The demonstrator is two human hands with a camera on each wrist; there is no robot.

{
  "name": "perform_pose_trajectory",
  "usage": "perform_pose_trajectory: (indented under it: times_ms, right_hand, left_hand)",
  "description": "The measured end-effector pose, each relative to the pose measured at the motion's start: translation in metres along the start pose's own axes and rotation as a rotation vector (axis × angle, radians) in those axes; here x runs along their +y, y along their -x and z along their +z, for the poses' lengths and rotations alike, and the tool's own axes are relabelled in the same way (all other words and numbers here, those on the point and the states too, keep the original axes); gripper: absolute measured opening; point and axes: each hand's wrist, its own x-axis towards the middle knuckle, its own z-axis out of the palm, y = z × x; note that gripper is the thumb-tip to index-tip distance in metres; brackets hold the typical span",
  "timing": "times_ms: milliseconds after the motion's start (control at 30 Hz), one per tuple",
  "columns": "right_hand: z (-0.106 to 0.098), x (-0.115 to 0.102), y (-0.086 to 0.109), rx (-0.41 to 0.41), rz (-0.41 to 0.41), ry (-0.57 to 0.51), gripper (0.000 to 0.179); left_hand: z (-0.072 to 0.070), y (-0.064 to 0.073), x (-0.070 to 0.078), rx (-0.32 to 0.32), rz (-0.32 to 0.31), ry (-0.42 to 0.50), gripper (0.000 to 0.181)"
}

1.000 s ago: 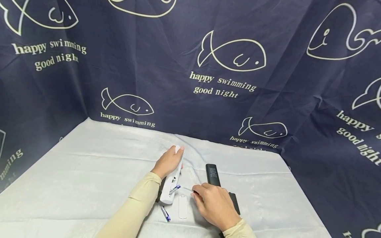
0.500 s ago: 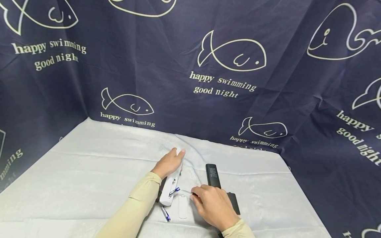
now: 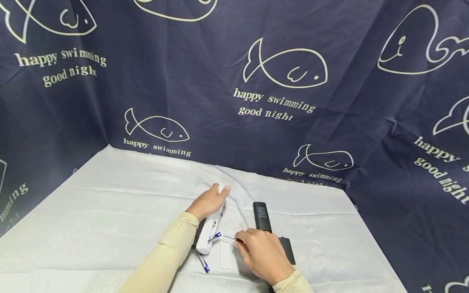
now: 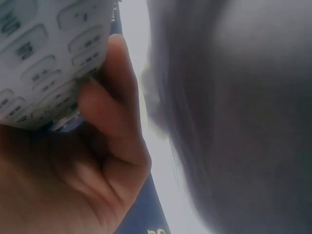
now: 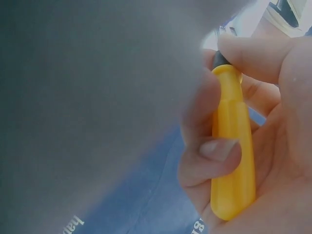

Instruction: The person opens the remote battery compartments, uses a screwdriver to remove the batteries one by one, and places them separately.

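My left hand (image 3: 208, 202) grips the far end of a white remote control (image 3: 203, 246). Its back, with an opened battery bay, faces up in the head view; its buttons (image 4: 41, 73) show in the left wrist view. A blue-and-silver battery (image 3: 215, 236) sticks out of the bay at a slant. Curled fingers of my right hand (image 3: 265, 254) hold a screwdriver by its yellow handle (image 5: 232, 122). The thin metal shaft (image 3: 229, 237) points left, its tip right by the battery's blue end. A second battery (image 3: 204, 263) lies on the cloth below the remote.
A white battery cover (image 3: 225, 255) lies between the hands. Beyond the right hand is a long black object with printed text (image 3: 262, 215), and a black flat piece (image 3: 287, 250) lies beside that hand. Something dark shows behind the remote's left side. White cloth (image 3: 110, 228) covers the table.
The remote and left hand have shifted slightly down toward me. The screwdriver and the slanted battery have also dropped a little, while the loose battery and cover stay put.
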Motion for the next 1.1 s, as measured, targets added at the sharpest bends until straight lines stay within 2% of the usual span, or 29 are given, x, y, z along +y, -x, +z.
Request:
perform_pose_trajectory:
  times_ms: [233,467,733,900,1100]
  right_hand:
    - [-0.0005,-0.0004,0.0002,0.001,-0.004,-0.006,0.008]
    - [-0.0013,-0.0015,-0.0001,-0.018,-0.002,-0.007,0.010]
    - [-0.0018,-0.0015,0.0007,-0.035,0.009,-0.009,0.009]
    - [-0.0023,-0.0016,0.0008,-0.036,0.008,-0.007,0.008]
    - [-0.0031,-0.0025,0.0002,-0.035,0.009,-0.018,0.007]
  left_hand:
    - [-0.0005,0.0003,-0.0004,-0.021,-0.006,-0.019,0.081]
    - [0.0002,0.0000,-0.0004,-0.011,0.006,-0.022,0.078]
    - [0.0000,-0.0005,0.0003,-0.003,0.022,0.016,0.074]
    - [0.0001,-0.0015,-0.0008,0.008,0.034,0.011,0.072]
    - [0.0001,-0.0021,-0.0009,0.028,0.021,-0.010,0.070]
